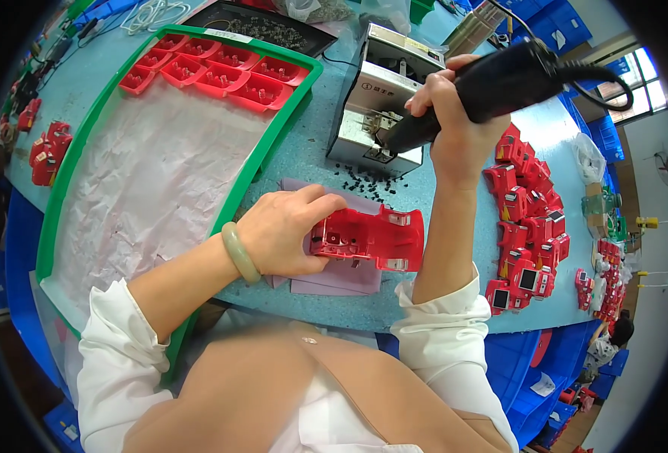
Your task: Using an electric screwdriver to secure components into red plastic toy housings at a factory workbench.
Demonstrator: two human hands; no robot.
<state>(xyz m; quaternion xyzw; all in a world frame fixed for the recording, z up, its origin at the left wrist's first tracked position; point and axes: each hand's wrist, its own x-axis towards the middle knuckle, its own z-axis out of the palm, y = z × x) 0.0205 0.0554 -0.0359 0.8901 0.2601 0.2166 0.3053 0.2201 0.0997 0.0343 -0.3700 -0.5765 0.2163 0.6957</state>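
Observation:
My left hand, with a pale green bangle at the wrist, has its fingers and thumb around one end of a red plastic toy vehicle shell. The shell lies hollow side up over sheets of mauve paper. In my right hand is a black corded electric screwdriver, tilted so that its tip points down and left. That tip is at the front of a pale metal screw feeder box. Small black screws lie scattered on the table in front of the feeder.
A green-rimmed tray at the left is lined with crumpled white paper and holds several red shells. Red toy vehicles are heaped at the right. A dark tray of small parts lies at the back. Blue bins stand below the table's right edge.

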